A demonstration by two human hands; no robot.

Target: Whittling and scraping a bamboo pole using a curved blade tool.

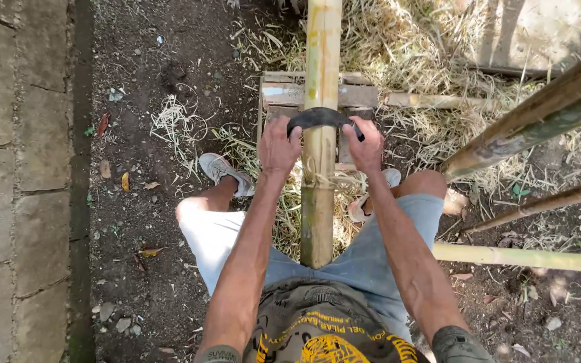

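Mid-frame, left hand (278, 146) & right hand (366, 144) w/ fingers wrapped tight on ends of curved dark blade (322, 118) laid across bamboo pole (319, 168), which runs top-centre down betw. the knees.

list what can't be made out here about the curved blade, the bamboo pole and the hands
Head view only:
- Curved blade: both ends hidden inside left hand and right hand.
- Bamboo pole: far end cut off by top edge; near end hidden between the knees.
- Wooden frame: partly covered by pole and straw.

The bamboo pole (319, 134) runs past the top edge; fingers hide the curved blade's (323, 118) ends.
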